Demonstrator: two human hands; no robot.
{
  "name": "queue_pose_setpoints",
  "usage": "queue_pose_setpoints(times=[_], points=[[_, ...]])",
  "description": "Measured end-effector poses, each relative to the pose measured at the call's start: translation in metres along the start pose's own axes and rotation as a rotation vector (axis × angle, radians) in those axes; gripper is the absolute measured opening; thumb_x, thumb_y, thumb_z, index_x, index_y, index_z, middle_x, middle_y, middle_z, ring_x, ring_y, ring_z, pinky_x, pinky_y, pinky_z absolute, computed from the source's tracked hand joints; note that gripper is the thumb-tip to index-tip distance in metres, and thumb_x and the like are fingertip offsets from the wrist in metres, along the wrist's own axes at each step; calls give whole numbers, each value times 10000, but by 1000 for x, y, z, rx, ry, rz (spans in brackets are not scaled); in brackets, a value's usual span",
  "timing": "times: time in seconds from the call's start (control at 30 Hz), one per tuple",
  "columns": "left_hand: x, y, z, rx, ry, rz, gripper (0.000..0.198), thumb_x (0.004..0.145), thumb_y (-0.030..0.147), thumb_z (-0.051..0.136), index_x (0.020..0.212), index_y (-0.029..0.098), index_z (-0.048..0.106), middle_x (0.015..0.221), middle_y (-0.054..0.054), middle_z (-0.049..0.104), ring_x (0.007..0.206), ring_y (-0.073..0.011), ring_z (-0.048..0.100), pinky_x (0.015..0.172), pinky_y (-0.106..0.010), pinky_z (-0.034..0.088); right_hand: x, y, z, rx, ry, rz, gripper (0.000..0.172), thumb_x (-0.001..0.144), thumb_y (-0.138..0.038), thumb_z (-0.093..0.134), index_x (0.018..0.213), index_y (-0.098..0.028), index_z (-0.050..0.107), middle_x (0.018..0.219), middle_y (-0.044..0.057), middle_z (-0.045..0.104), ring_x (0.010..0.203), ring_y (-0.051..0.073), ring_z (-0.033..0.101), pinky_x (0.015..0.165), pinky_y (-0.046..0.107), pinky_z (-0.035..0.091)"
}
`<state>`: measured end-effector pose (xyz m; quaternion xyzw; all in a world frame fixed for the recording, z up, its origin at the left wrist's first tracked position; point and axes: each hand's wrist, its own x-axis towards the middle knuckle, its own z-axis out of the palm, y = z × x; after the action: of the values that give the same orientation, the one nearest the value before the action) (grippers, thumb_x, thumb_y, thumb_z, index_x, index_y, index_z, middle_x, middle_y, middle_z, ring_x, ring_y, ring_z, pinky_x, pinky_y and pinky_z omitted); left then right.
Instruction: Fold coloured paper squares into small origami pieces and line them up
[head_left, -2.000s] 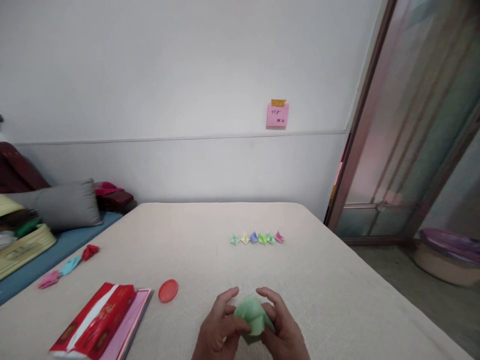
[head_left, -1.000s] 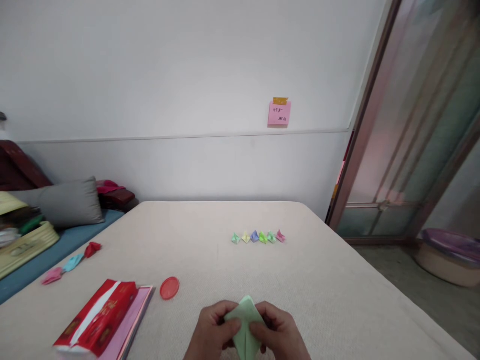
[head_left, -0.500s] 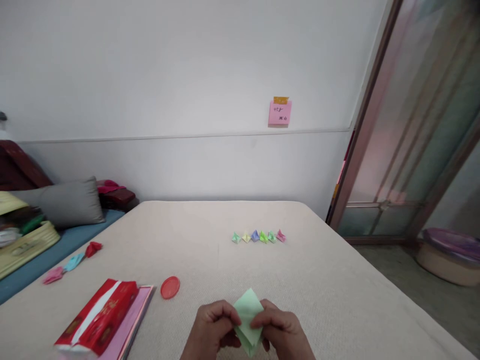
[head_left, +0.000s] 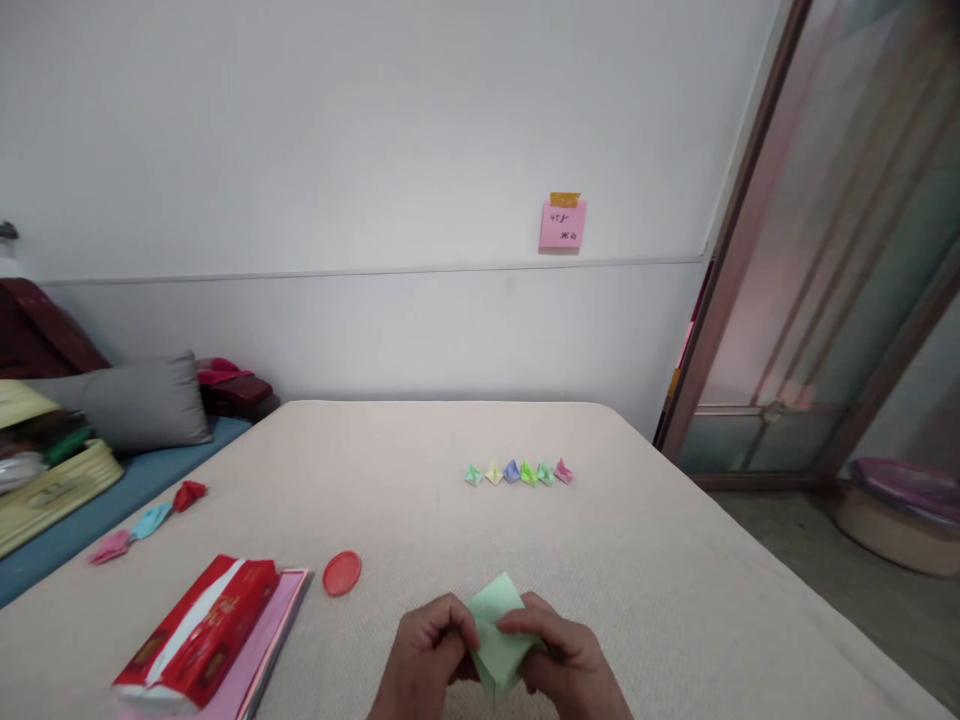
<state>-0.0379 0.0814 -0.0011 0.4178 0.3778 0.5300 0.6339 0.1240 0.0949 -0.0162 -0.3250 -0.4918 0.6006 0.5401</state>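
Note:
A folded piece of light green paper point(head_left: 501, 645) is held up near the front of the table, one corner pointing away from me. My left hand point(head_left: 435, 650) pinches its left edge between thumb and fingers. On the other side my right hand point(head_left: 562, 650) grips the right part, with a finger lying across the paper's front. The fingertips behind the paper are hidden. Farther back, several small folded paper pieces point(head_left: 511, 472) in green, yellow, purple and pink stand in a row.
A red round lid point(head_left: 342, 574) lies left of my hands. Beside it, a red tissue pack point(head_left: 202, 632) rests on pink paper sheets point(head_left: 270, 640). Three folded pieces, including a light blue one point(head_left: 151, 521), lie at the table's left edge. A pink note point(head_left: 562, 226) is taped to the wall.
The right side of the green paper has turned, and my right finger now reaches farther across its front. Both hands keep their hold. The view has shifted very slightly.

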Motion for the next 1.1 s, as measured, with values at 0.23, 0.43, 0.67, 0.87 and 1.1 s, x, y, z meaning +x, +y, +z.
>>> queue_pose_setpoints(times=[0.23,0.43,0.67,0.87,1.1], points=[[1,-1,0,16,51,17,232,744,330,657,616,161,563,523,27,568,524,-126,532,568,-284,465,0,2,2,21,87,222,212,638,-153,618,824,-154,720,411,-39,556,368,88,456,348,174,306],[2,-3,-3,50,102,5,240,710,388,686,777,164,631,513,57,543,460,-89,474,495,-226,421,-1,-2,4,-32,97,137,156,643,-166,633,728,-150,763,445,-25,553,384,90,480,349,179,330],[2,1,-3,61,24,62,111,669,150,673,773,180,647,552,43,618,510,-91,499,521,-198,384,-3,1,-1,48,78,73,217,615,-90,608,681,-209,777,594,-20,576,399,83,533,348,178,334],[1,0,-1,103,78,108,93,627,129,666,572,168,603,510,28,622,495,-109,523,491,-202,388,1,10,-8,61,29,57,216,578,-67,596,602,-186,774,601,-10,551,424,99,550,341,184,341],[-5,10,-1,203,123,35,124,678,189,598,659,160,717,526,5,626,509,-131,577,523,-235,454,-4,-3,1,144,78,121,152,646,-133,624,683,-175,766,520,-19,570,396,77,516,372,174,312]])
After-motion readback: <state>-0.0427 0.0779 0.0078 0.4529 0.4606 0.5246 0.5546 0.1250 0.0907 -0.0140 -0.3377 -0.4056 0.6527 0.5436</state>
